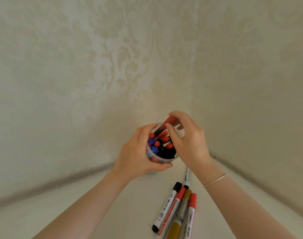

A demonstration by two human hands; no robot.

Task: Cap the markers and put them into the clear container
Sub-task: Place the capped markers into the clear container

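Observation:
A clear round container [164,160] stands near the table's corner, holding several capped markers with red, blue and black caps. My left hand [138,156] grips its left side, fingers curled round the wall. My right hand [187,138] hovers over the rim and pinches a red-capped marker [166,124], which slants down into the container. Several more capped markers [177,211] lie in a bundle on the table in front: black, red and gold caps. Another white marker [187,177] lies partly under my right wrist.
The white table [78,213] fits into a corner between two walls with pale floral wallpaper [112,66]. The walls close in just behind and to the right of the container. A thin bracelet [215,180] circles my right wrist.

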